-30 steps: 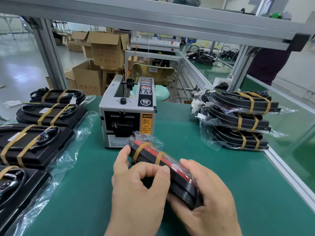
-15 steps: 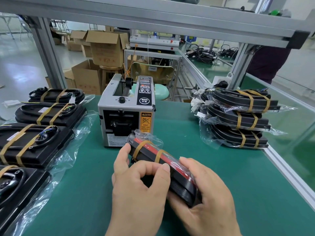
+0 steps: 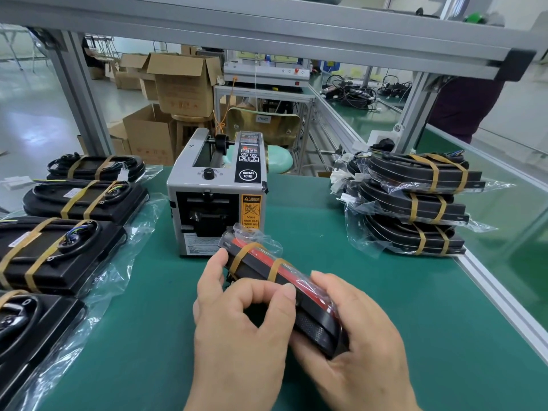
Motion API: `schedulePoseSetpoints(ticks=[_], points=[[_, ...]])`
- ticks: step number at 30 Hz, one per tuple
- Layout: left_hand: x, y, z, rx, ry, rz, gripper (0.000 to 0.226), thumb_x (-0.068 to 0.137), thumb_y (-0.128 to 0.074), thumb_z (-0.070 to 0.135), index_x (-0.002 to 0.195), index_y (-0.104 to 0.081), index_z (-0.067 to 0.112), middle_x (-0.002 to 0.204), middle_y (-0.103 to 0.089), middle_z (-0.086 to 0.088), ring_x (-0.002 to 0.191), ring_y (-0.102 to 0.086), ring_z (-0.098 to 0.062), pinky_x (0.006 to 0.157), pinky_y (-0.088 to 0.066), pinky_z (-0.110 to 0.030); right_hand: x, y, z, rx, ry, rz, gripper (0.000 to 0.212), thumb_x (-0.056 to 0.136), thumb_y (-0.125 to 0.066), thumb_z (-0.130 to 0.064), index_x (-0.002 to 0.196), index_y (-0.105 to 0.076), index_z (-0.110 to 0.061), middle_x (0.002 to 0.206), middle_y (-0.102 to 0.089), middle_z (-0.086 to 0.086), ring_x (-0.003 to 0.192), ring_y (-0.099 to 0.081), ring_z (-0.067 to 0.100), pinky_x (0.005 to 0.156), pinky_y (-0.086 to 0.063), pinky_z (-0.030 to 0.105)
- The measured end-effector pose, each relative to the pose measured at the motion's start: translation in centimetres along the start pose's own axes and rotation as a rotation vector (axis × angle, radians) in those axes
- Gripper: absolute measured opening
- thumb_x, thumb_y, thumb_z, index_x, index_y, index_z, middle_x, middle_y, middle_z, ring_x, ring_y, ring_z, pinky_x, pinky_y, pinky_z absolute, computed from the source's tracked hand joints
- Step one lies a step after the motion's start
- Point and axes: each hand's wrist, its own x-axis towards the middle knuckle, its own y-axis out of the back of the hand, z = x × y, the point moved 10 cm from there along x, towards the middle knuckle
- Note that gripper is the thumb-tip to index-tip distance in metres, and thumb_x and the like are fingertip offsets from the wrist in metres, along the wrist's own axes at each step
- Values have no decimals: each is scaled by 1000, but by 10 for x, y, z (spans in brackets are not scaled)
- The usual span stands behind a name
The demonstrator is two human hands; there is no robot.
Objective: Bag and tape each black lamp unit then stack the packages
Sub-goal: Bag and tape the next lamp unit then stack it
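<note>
Both my hands hold a black lamp unit (image 3: pixel 308 318) on its edge in front of me. It is inside a clear bag, shows a red strip and has two tan bands around it. My left hand (image 3: pixel 240 330) curls its fingers and thumb round the unit's near side. From the right, my right hand (image 3: pixel 355 336) grips the unit's lower end. The bag's loose end (image 3: pixel 255 238) sticks up at the far tip, just in front of the grey tape dispenser (image 3: pixel 216 197). A stack of three bagged units (image 3: pixel 415 203) stands at the right.
Several banded black lamp units (image 3: pixel 59 250) lie on clear bags in a row along the left of the green table (image 3: pixel 400 307). An aluminium frame rail (image 3: pixel 267 28) runs overhead. Cardboard boxes (image 3: pixel 181 81) stand on the floor behind the table. A person (image 3: pixel 465 108) stands at the far right.
</note>
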Motion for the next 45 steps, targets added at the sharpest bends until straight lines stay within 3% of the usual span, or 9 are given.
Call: schedulePoseSetpoints(ticks=[15,20,24,31,34,37,39,41,45], points=[[3,0,-4,28,-42,37,13,58,-72,44,70,-66,43,135,-32,30,133,-32,-2,90,-19,-16,2,1,-3,0,-2,7,53,75,-65,-50,117,-58,-18,109,-67,-6,98,-61,9,82,-48,27],[13,7,-7,12,-38,85,40,53,-68,55,83,-56,31,130,-40,25,124,-41,-7,84,-21,-11,3,0,2,16,-42,-17,63,62,-76,-44,118,-55,-25,110,-63,-14,99,-59,5,84,-47,23],[21,0,-1,49,-79,33,56,48,-69,70,95,-46,48,124,-34,22,122,-33,-2,93,-22,-16,4,1,4,42,-75,-31,60,62,-73,-47,117,-56,-27,109,-65,-13,99,-60,5,84,-48,26],[45,-7,4,80,-128,-77,28,62,-63,55,89,-56,51,111,-50,13,114,-45,-15,88,-34,-18,6,4,14,92,-169,-52,63,59,-69,-51,118,-56,-33,107,-64,-23,97,-60,0,87,-45,16],[43,-5,13,164,-193,-100,20,71,-57,62,91,-55,58,134,-45,4,136,-26,-14,102,-21,-20,2,3,26,139,-266,-72,70,56,-71,-54,122,-50,-43,114,-61,-25,99,-63,1,88,-46,17],[38,-9,36,228,-395,-206,49,56,-52,73,104,-55,63,141,-29,24,139,-8,4,111,-12,-23,3,1,29,188,-287,-94,70,55,-75,-50,121,-52,-45,111,-64,-22,98,-66,7,86,-53,32],[33,-26,50,320,-515,-385,60,56,-49,74,116,-45,64,132,-31,39,138,-12,5,117,-10,-35,7,0,25,192,-259,-128,70,55,-76,-48,122,-53,-43,111,-64,-22,98,-66,8,84,-54,34],[33,-39,57,377,-563,-532,46,58,-51,74,102,-57,61,112,-52,42,125,-32,13,115,-12,-40,11,0,23,222,-260,-184,72,55,-77,-46,122,-53,-42,108,-67,-17,97,-67,11,83,-55,37],[39,-39,66,288,-600,-574,25,55,-57,73,76,-57,60,90,-63,29,96,-52,6,99,-30,-27,20,0,21,242,-284,-309,71,49,-76,-50,116,-54,-51,102,-70,-14,93,-67,9,82,-54,30]])
